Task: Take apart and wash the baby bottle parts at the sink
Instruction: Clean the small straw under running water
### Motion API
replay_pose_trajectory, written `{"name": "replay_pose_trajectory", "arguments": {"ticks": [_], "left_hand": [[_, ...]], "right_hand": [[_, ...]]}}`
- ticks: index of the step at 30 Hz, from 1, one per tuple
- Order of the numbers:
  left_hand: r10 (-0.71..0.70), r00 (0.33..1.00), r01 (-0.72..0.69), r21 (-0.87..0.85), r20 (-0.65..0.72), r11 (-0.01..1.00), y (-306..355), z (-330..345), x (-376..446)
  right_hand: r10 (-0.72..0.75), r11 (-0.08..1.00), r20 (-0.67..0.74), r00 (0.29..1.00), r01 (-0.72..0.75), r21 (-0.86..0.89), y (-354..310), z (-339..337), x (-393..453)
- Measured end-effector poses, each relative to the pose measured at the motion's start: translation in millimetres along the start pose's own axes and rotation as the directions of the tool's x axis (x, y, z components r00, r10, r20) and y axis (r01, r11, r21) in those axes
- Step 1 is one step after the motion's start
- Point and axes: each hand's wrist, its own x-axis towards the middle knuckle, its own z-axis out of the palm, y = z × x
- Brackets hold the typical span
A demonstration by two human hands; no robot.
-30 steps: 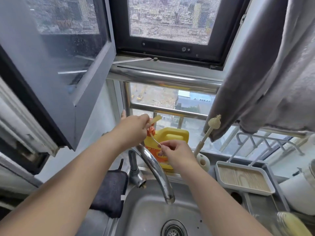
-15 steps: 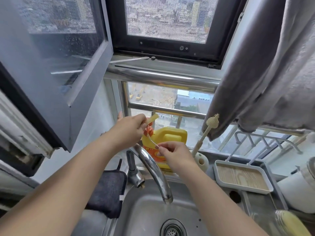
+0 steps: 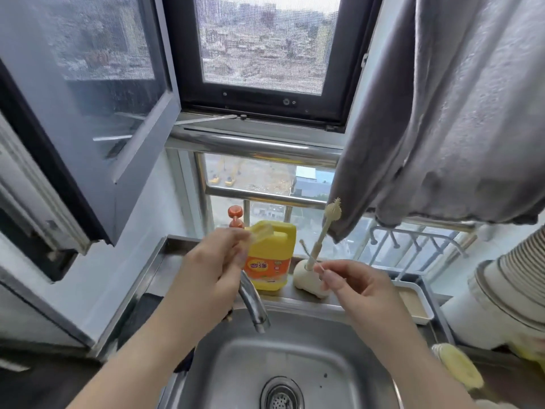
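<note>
My left hand (image 3: 215,261) pinches a small clear bottle part (image 3: 261,231) in front of the yellow dish soap bottle (image 3: 271,258). My right hand (image 3: 354,286) is apart from it, to the right, and pinches the thin stem of a small straw brush (image 3: 305,247) whose bristled tip points up and left. Both hands are above the steel sink (image 3: 295,358), behind the faucet spout (image 3: 253,308). No water is running.
A white holder (image 3: 306,280) on the ledge carries a tall bottle brush (image 3: 332,209). To the right are a white tray (image 3: 417,305), a wire rack (image 3: 413,240) and a yellow ribbed object (image 3: 458,369). A grey towel (image 3: 442,113) hangs above. An open window pane (image 3: 88,113) juts in on the left.
The thin brush was inside the clear part between both hands; my right hand has drawn it out and moved right. Both hands sit lower, and the soap bottle's pump now shows.
</note>
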Motion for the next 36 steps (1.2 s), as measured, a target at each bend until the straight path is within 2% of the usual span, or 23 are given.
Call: {"name": "replay_pose_trajectory", "arguments": {"ticks": [5,9,23,31,36], "left_hand": [[0.101,0.990,-0.094,-0.069,0.104,0.993,22.7,20.9,-27.4],[0.186,0.972,-0.166,-0.135,0.147,0.977,41.7,37.7,-41.7],[0.270,0.943,-0.249,-0.125,0.193,0.960,78.5,61.5,-61.8],[0.434,0.851,-0.457,0.009,0.294,0.890,73.8,67.2,-70.1],[0.509,0.796,-0.544,0.018,0.327,0.839,73.9,74.7,-75.2]], "right_hand": [[-0.068,0.993,0.046,0.997,0.072,-0.090,-11.3,-37.0,-41.9],[-0.095,0.982,0.030,0.995,0.099,-0.161,-20.2,-61.9,-69.5],[-0.018,0.943,0.078,0.997,0.043,-0.331,-28.5,-104.2,-109.6],[0.117,0.904,0.171,0.978,-0.033,-0.426,-30.7,-114.0,-118.1],[0.179,0.870,0.205,0.962,-0.058,-0.489,-34.2,-120.4,-121.6]]}}
